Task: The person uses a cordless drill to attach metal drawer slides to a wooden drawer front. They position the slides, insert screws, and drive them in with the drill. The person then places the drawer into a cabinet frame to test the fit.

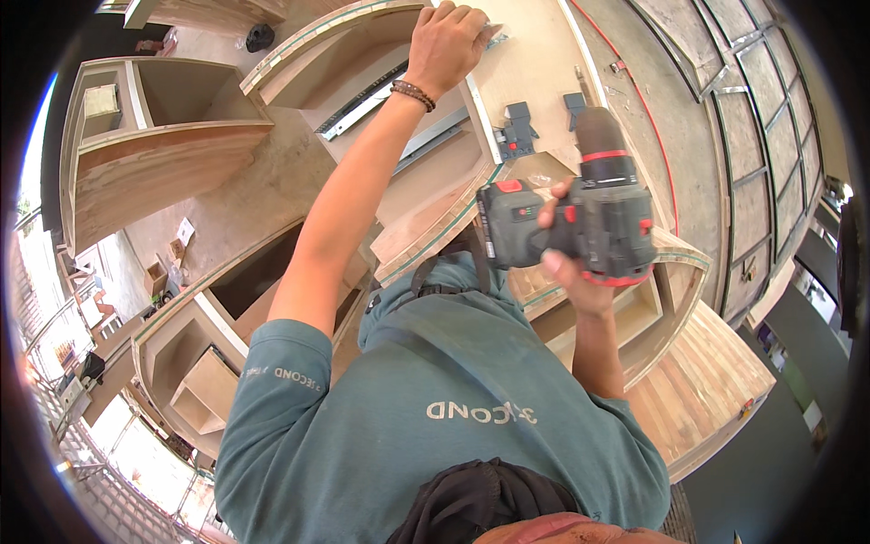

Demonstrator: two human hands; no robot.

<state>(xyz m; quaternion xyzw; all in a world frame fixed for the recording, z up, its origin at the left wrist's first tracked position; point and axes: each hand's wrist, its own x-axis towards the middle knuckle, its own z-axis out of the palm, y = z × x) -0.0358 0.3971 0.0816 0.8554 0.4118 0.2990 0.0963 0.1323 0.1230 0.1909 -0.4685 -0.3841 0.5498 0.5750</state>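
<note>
My right hand is wrapped round the grip of a black and grey cordless drill with red accents. The drill is held up over the cabinet, its chuck and bit pointing away from me. My left hand is stretched out over the far part of an open wooden cabinet, fingers curled closed. What lies inside those fingers is hidden. A bit of clear plastic shows beside the fingertips. Below my left forearm, a metal drawer slide lies along the inner panel, with another metal rail nearer me.
Dark grey tool parts lie on the board beyond the drill. A red hose runs along the floor at right, near metal frames. More unfinished cabinets stand at left. A striped wooden panel is at lower right.
</note>
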